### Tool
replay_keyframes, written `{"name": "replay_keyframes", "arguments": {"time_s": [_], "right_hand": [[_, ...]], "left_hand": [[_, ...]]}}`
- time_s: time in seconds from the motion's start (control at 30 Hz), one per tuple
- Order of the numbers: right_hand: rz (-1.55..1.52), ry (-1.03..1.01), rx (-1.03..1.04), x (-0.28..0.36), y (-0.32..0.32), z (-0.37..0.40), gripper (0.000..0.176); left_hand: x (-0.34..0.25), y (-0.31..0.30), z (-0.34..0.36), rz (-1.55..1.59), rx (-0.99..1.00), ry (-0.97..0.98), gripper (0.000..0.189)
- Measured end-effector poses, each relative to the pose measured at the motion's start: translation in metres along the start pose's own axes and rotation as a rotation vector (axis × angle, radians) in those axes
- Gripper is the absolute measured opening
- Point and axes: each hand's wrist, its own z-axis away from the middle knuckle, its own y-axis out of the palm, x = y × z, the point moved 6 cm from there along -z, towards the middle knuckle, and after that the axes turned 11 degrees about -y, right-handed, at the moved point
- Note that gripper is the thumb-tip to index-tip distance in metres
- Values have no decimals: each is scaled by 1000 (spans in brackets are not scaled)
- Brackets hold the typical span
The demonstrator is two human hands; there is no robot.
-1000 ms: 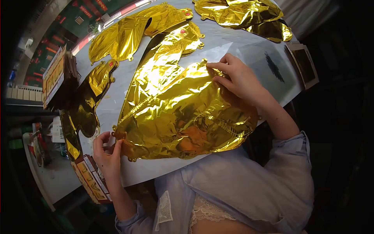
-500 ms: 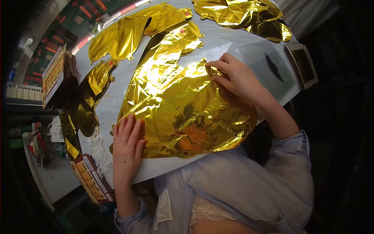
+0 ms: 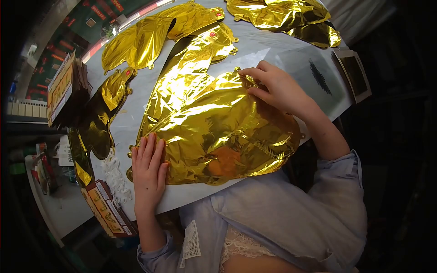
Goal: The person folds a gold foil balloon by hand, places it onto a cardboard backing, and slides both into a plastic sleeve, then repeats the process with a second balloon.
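Gold foil (image 3: 205,132) touches both hands (image 3: 149,175) (image 3: 278,88), reaching the table's (image 3: 182,194) near edge.

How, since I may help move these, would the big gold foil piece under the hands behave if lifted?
The big gold foil piece would probably flop, since it looks thin and creased. It is likely light for its size, showing little thickness. Its smooth, shiny surface may feel slippery.

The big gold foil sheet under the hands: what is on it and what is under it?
The left hand lies flat on the foil sheet; the right hand touches its far edge. The table shows beyond its near edge; whatever lies beneath is covered.
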Motion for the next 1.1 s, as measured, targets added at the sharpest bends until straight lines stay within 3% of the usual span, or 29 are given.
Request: {"name": "replay_keyframes", "arguments": {"time_s": [0.67,1.1], "right_hand": [[-121,-64,6,-17,-6,1,37],[-82,-115,41,-17,-5,4,49]], "left_hand": [[-3,-2,1,-16,-41,8,56],[-1,1,2,-4,-44,17,56]]}}
